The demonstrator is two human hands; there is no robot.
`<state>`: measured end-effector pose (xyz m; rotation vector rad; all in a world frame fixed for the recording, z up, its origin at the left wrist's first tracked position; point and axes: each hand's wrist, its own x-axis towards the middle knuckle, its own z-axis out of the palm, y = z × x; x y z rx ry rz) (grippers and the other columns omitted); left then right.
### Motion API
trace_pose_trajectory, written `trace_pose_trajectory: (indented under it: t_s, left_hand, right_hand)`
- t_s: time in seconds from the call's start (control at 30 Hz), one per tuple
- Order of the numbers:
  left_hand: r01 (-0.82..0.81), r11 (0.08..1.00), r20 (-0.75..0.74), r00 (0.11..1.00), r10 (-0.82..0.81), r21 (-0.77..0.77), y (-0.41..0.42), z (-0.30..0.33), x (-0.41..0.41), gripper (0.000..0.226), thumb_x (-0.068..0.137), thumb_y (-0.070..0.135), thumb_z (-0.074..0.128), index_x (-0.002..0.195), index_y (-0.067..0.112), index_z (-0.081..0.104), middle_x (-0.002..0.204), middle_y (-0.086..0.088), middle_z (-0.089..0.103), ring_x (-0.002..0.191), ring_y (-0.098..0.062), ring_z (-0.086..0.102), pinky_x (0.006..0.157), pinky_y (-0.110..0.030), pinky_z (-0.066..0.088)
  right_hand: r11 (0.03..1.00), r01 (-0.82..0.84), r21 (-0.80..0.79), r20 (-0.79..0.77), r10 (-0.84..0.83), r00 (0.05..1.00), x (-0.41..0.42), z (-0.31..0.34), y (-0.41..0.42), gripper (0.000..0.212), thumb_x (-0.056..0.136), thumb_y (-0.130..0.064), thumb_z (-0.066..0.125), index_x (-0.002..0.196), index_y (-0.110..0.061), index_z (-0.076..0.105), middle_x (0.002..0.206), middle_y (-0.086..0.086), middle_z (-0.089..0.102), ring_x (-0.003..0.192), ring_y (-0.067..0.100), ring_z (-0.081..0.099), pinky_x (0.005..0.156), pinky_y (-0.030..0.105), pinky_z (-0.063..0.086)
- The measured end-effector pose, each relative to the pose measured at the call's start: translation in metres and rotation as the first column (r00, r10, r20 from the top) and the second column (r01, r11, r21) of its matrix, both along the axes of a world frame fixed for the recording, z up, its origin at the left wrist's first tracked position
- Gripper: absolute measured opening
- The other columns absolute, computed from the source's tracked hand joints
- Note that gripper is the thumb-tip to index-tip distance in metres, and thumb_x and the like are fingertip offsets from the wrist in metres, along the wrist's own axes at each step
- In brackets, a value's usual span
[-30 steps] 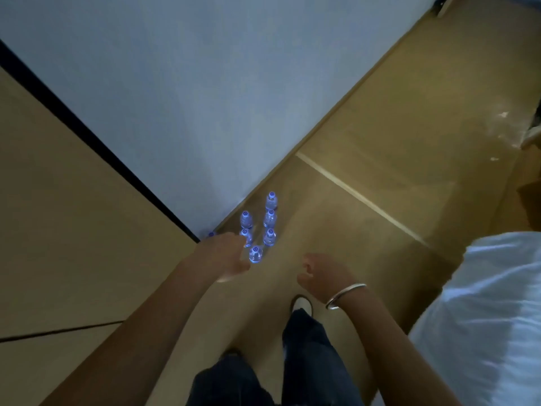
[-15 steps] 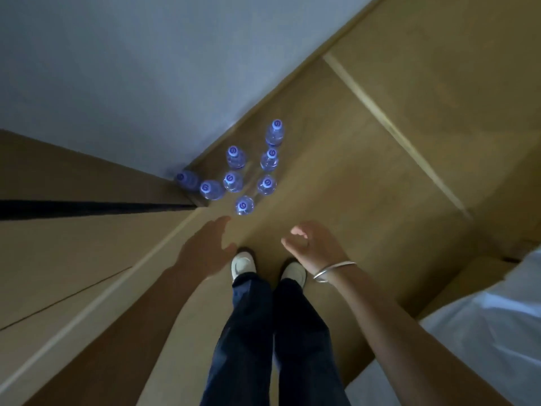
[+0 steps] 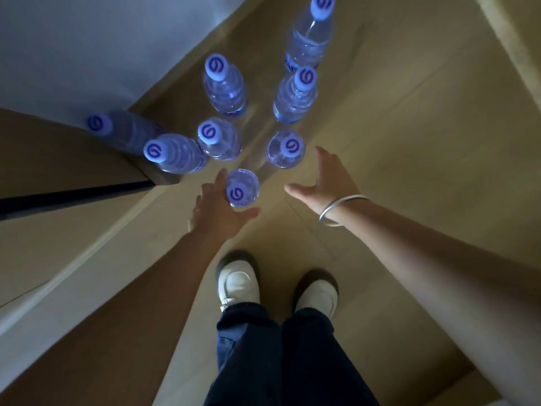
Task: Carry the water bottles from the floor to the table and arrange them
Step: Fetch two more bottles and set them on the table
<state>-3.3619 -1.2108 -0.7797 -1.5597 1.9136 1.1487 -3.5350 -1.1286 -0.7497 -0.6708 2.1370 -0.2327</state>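
Observation:
Several clear water bottles with blue caps stand upright on the wooden floor near a wall corner. The nearest bottle (image 3: 242, 189) stands between the spread thumb and fingers of my left hand (image 3: 218, 212), which reaches around it without closing. Just ahead of my right hand (image 3: 328, 180) is another bottle (image 3: 285, 149); the hand is open, fingers straight, a silver bangle on its wrist. More bottles stand behind: one (image 3: 219, 139) at centre, one (image 3: 172, 153) to the left, one (image 3: 224, 86) farther back, one (image 3: 295, 96) behind the right one.
A pale wall (image 3: 87, 39) runs along the upper left, meeting a wooden panel (image 3: 58, 159) with a dark edge. My two white shoes (image 3: 238, 284) stand on the wooden floor (image 3: 409, 127) just behind the bottles. Open floor lies to the right.
The view has dropped much closer to the bottles. Both hands moved forward and down: the left now spreads around the nearest bottle, and the right has opened beside another.

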Motion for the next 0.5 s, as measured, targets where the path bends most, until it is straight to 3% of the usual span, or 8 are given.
trace_pose_trajectory:
  t_s: [0.07, 0.17, 0.23, 0.3, 0.37, 0.5]
  left_hand:
    - [-0.055, 0.998, -0.063, 0.997, 0.054, -0.012, -0.006, -0.012, -0.003, 0.098, 0.057, 0.053, 0.080, 0.138, 0.030, 0.030, 0.123, -0.009, 0.051, 0.113, -0.032, 0.053, 0.093, -0.047, 0.046]
    - [-0.011, 0.997, -0.096, 0.995, 0.004, -0.078, -0.010, -0.019, -0.003, 0.087, 0.058, 0.065, 0.070, 0.132, 0.034, 0.035, 0.118, -0.005, 0.054, 0.108, -0.030, 0.055, 0.092, -0.049, 0.047]
    - [-0.005, 0.995, -0.113, 0.994, -0.006, -0.102, -0.008, -0.018, -0.001, 0.081, 0.064, 0.067, 0.063, 0.134, 0.040, 0.032, 0.121, -0.002, 0.052, 0.110, -0.028, 0.054, 0.095, -0.048, 0.044]
    - [0.011, 0.994, -0.115, 0.993, -0.024, -0.111, -0.007, -0.016, 0.000, 0.080, 0.070, 0.066, 0.059, 0.138, 0.046, 0.023, 0.124, 0.001, 0.049, 0.112, -0.028, 0.053, 0.096, -0.045, 0.043]
    - [0.056, 0.992, -0.094, 0.993, -0.067, -0.117, -0.007, -0.012, 0.000, 0.081, 0.073, 0.066, 0.055, 0.140, 0.051, 0.011, 0.124, 0.003, 0.049, 0.110, -0.028, 0.053, 0.095, -0.045, 0.043]
    - [0.103, 0.985, -0.077, 0.990, -0.115, -0.140, -0.007, 0.000, 0.006, 0.083, 0.072, 0.067, 0.051, 0.141, 0.050, 0.008, 0.126, 0.003, 0.050, 0.111, -0.029, 0.053, 0.093, -0.044, 0.042]
  right_hand:
    - [0.999, -0.016, -0.031, 0.035, 0.017, 0.999, -0.008, -0.019, -0.009, 0.089, 0.067, -0.043, 0.077, 0.137, -0.016, 0.030, 0.130, 0.009, 0.042, 0.119, 0.023, 0.047, 0.091, 0.023, 0.035]
    - [0.992, 0.027, -0.122, 0.122, -0.012, 0.993, -0.016, -0.039, -0.026, 0.093, 0.058, -0.038, 0.084, 0.135, -0.021, 0.034, 0.118, 0.003, 0.043, 0.105, 0.017, 0.050, 0.082, 0.009, 0.038]
    - [0.989, 0.010, -0.148, 0.157, 0.014, 0.988, -0.018, -0.045, -0.038, 0.097, 0.057, -0.034, 0.085, 0.137, -0.024, 0.032, 0.121, 0.005, 0.048, 0.105, 0.019, 0.053, 0.091, 0.024, 0.045]
    - [0.975, 0.005, -0.220, 0.203, 0.041, 0.978, -0.019, -0.044, -0.048, 0.079, 0.061, -0.030, 0.085, 0.129, -0.019, 0.044, 0.114, 0.010, 0.058, 0.099, 0.022, 0.059, 0.090, 0.035, 0.048]
    - [0.952, -0.001, -0.305, 0.217, 0.071, 0.974, -0.017, -0.042, -0.053, 0.053, 0.067, -0.029, 0.081, 0.109, -0.007, 0.056, 0.102, 0.011, 0.065, 0.092, 0.023, 0.064, 0.085, 0.037, 0.050]
    - [0.981, -0.093, -0.169, 0.056, 0.104, 0.993, -0.013, -0.039, -0.049, 0.052, 0.072, -0.047, 0.071, 0.109, -0.013, 0.057, 0.108, 0.008, 0.063, 0.096, 0.025, 0.061, 0.084, 0.034, 0.048]
